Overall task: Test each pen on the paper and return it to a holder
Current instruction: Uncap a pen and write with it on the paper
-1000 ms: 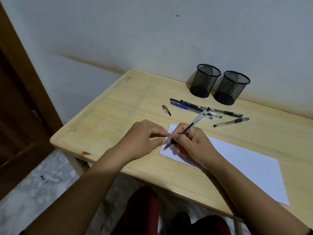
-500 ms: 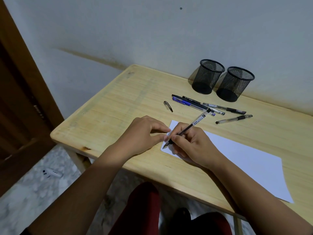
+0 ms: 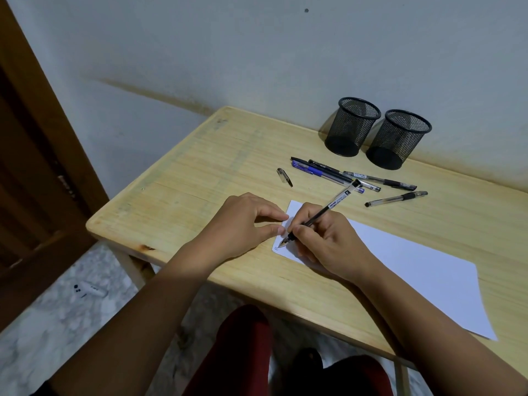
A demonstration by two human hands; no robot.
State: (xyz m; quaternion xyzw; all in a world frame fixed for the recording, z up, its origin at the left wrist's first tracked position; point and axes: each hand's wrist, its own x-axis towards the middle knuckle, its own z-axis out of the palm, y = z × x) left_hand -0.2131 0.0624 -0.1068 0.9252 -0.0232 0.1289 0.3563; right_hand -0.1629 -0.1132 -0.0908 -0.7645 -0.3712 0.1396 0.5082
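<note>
Moved: small ink squiggle (image 3: 276, 248) now on paper (image 3: 428, 270). R hand (image 3: 328, 241) grip pinching pen (image 3: 320, 215), tip on paper's near-left corner. L hand (image 3: 245, 224) fingertips pressing paper edge to worktop (image 3: 200, 190).

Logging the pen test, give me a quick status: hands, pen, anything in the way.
Right hand grips black pen, tip on paper. Left hand steadies the sheet's edge. Both mesh holders clear to reach.
</note>
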